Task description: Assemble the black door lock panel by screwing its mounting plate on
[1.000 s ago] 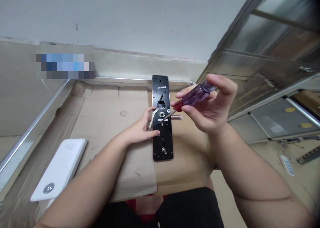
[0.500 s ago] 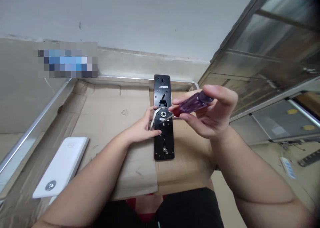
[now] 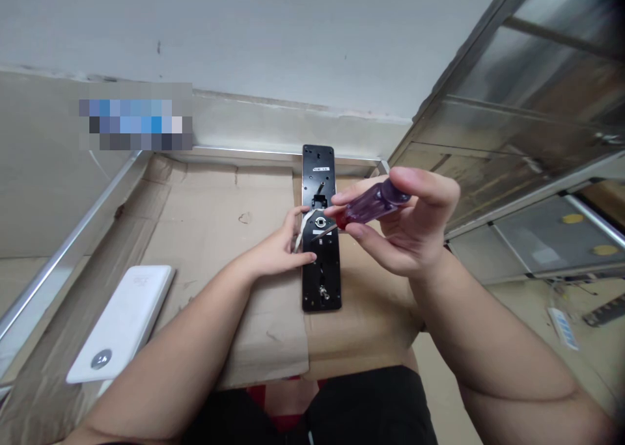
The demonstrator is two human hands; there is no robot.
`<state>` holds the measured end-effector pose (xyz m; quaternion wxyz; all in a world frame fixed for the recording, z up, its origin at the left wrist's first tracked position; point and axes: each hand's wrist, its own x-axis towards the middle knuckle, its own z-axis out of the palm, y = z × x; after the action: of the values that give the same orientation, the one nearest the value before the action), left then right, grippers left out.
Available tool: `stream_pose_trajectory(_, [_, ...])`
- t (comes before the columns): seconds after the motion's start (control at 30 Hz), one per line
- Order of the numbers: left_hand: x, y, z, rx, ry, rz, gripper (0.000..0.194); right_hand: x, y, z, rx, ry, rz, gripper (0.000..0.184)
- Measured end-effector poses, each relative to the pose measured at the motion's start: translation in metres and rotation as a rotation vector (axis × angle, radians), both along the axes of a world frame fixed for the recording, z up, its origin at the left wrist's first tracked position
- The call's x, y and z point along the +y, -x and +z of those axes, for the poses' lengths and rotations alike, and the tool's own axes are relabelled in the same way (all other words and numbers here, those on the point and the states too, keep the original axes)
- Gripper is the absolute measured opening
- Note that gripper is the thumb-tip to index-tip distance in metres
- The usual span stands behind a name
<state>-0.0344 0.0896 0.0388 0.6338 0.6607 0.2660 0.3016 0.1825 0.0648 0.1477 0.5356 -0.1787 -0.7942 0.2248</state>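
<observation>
A long black lock panel (image 3: 326, 272) lies on the cardboard, with screw holes, a square-holed round hub, a small white label and metal posts on its upward face. My left hand (image 3: 280, 246) grips its left edge, thumb on the face and forefinger farther up; the other fingers are partly hidden. Beside those fingers a white cable (image 3: 303, 227) curves along the edge. In my right hand (image 3: 415, 224) is a screwdriver (image 3: 371, 204) with a clear purple-and-red handle, held tilted between thumb and fingers. Its thin shaft points down-left, with the tip at the panel just below the hub.
A white power bank (image 3: 122, 321) lies at the left on the cardboard sheet (image 3: 219, 204). A metal rim (image 3: 68, 237) borders the table, with the wall behind. To the right stand a metal-panelled cabinet (image 3: 488, 120) and, on the floor, a power strip (image 3: 562, 328).
My right hand and the screwdriver handle have shifted slightly left and turned a little. My left hand keeps the same grip on the lock panel.
</observation>
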Motion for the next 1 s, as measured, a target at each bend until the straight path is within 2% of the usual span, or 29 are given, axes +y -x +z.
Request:
stream_pose_trajectory(0.17, [0.001, 0.001, 0.000, 0.001, -0.015, -0.003, 0.097, -0.001, 0.002, 0.001, -0.038, -0.043, -0.005, 0.080])
stream_pose_trajectory(0.4, [0.001, 0.003, -0.004, 0.052, -0.021, 0.007, 0.096, 0.005, 0.001, 0.000, -0.044, -0.195, 0.102, 0.097])
stream_pose_trajectory(0.57, [0.001, 0.004, -0.003, 0.078, -0.034, 0.003, 0.094, 0.008, 0.001, -0.001, -0.059, -0.233, 0.101, 0.100])
stream_pose_trajectory(0.7, [0.001, 0.005, -0.001, 0.107, -0.027, 0.019, 0.094, 0.008, -0.002, 0.000, -0.075, -0.237, 0.089, 0.094])
stream_pose_trajectory(1.0, [0.001, 0.005, -0.001, 0.142, -0.018, 0.046, 0.095, 0.004, -0.013, 0.004, -0.019, -0.131, 0.024, 0.091])
